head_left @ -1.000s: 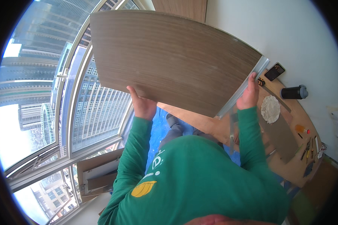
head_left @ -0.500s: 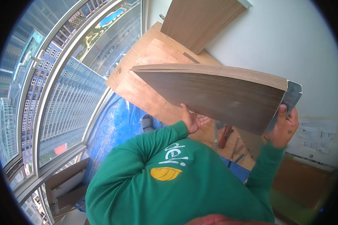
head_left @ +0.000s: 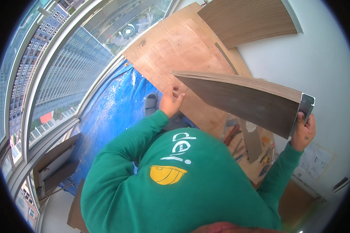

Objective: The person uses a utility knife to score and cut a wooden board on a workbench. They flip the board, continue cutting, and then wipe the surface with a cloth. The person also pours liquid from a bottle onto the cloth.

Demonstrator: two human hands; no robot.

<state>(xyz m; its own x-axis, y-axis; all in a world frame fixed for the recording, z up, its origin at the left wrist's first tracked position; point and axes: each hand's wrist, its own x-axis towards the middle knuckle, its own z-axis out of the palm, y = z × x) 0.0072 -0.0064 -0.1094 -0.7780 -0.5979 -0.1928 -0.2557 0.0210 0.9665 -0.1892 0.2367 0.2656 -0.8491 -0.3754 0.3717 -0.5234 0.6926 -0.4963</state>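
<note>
My right hand (head_left: 304, 132) grips one end of a brown wood-grain panel (head_left: 241, 103), with the thumb on its dark face by the silvery metal edge strip (head_left: 307, 101). The panel is held tilted on edge, its far end reaching over the plywood sheet (head_left: 159, 46). My left hand (head_left: 172, 103) is off the panel, near the plywood's edge and the panel's far end. Its thumb and fingers are apart and nothing shows in them; some fingertips are turned away.
Another wood-grain panel (head_left: 252, 21) leans against the white wall (head_left: 291, 62). Several tools and a narrow board (head_left: 252, 141) lie below my panel. Blue plastic sheeting (head_left: 109, 112) covers the floor beside tall windows (head_left: 66, 73). Brown boards (head_left: 54, 167) lean at lower left.
My left hand has come away from the panel's lower edge and moved left and up. The panel stays in my right hand, its far end now further right in view. The view has shifted.
</note>
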